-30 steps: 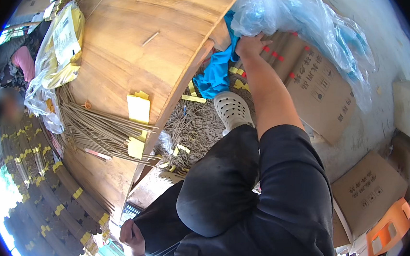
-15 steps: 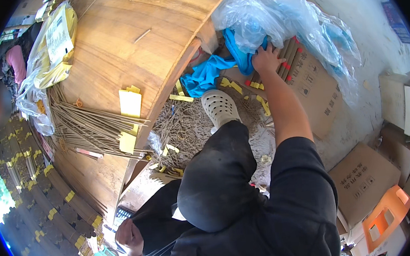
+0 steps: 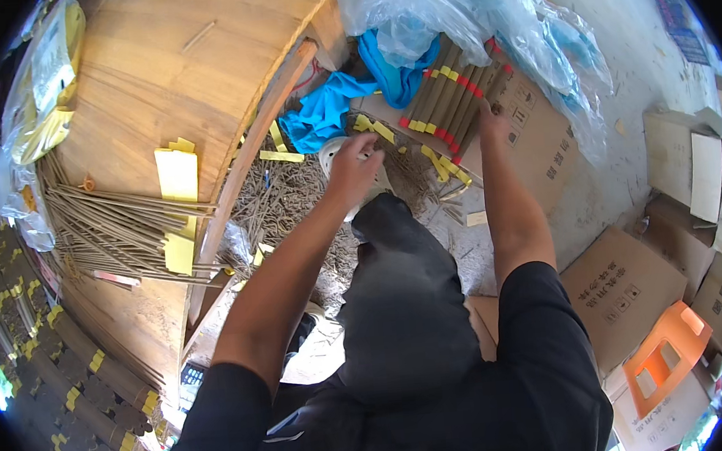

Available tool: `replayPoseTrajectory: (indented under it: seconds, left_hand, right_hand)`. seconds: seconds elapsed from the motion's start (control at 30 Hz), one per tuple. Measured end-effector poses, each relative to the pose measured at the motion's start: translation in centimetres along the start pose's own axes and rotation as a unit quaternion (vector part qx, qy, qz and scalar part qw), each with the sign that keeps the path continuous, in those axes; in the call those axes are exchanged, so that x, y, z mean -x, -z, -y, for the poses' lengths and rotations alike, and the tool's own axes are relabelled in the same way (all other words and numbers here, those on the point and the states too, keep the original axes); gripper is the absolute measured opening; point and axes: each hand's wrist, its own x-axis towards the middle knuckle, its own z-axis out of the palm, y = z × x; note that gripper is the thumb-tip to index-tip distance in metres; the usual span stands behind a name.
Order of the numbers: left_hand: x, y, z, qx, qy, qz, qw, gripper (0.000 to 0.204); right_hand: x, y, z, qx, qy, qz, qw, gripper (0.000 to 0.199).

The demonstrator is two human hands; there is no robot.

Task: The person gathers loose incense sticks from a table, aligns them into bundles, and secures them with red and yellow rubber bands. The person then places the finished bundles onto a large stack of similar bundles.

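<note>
Several bundles of thin brown sticks (image 3: 443, 104) with red ends and yellow bands lie side by side on a flat cardboard box (image 3: 546, 147). My right hand (image 3: 494, 123) is at the right edge of this row, touching or very near the outermost bundle; its fingers are partly hidden. Over the shoe on my foot, my left hand (image 3: 355, 171) hovers with fingers loosely bent and apart, nothing visible in them. Blue cloth (image 3: 326, 109) lies to the left of the bundles. Clear plastic sheeting (image 3: 480, 13) is heaped at their far end.
At left stands a wooden table (image 3: 163, 80) with loose sticks (image 3: 114, 207) and yellow paper strips (image 3: 178, 180). Broken sticks (image 3: 279, 206) litter the floor. Cardboard boxes (image 3: 624, 285) and an orange plastic stool (image 3: 668, 354) are at right. Stacked bundles (image 3: 67, 376) fill the far left.
My left hand has come up from the lower left to above my shoe. My right hand has moved from the blue cloth and plastic to the bundles' right edge, and more bundles show.
</note>
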Motion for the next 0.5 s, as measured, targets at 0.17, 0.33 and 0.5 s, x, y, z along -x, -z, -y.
replayPoseTrajectory:
  seconds: [0.17,0.33,0.5]
  left_hand:
    - [-9.9,-6.7,1.7,-0.144,-0.034,0.109,0.983,0.060]
    - [-12.9,-8.4,3.1,-0.059,0.074,0.115,0.989,0.075]
    - [-12.5,-9.9,3.6,0.040,0.148,0.056,0.987,0.082]
  right_hand:
    - [-2.2,-1.1,1.0,-0.136,-0.067,0.051,0.987,0.057]
    - [2.1,-3.3,5.2,-0.246,-0.087,0.094,0.961,0.058]
    - [3.2,-2.8,5.8,-0.278,-0.120,0.143,0.942,0.062]
